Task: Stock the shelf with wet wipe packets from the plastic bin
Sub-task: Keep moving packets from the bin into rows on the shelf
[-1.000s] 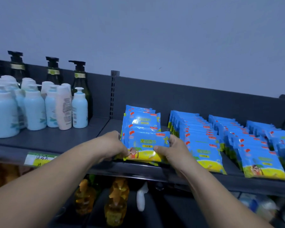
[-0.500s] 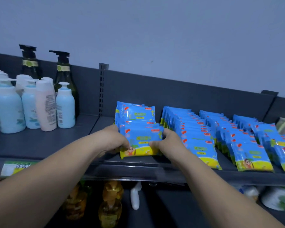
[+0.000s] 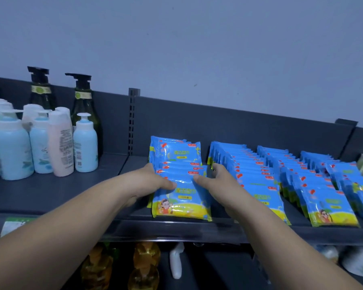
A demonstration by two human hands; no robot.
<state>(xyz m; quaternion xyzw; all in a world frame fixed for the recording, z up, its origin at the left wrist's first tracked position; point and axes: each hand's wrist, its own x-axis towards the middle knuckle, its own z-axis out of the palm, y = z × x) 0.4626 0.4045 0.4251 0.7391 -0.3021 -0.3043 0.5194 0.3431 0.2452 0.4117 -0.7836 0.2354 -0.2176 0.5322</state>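
where half a second ago both hands clasped the front packet (image 3: 181, 203) by its sides, the thumbs now lie across its upper face, and it leans back on its row of wet wipe packets (image 3: 176, 153) with its lower edge at the front lip of the shelf (image 3: 57, 197). the left hand (image 3: 150, 182) grips the packet's left edge. the right hand (image 3: 217, 181) grips the right edge, its knuckles in the gap beside the neighbouring rows (image 3: 252, 164). the light blue bottles (image 3: 13, 149) and dark pump bottles (image 3: 84, 103) stand as before. the fingers of both hands are hidden behind the packets. the leftmost bottles and the rightmost packets are cut off by the frame edges. below the shelf, yellow bottles (image 3: 144, 266) and a white object (image 3: 176, 264) are dim and blurred.
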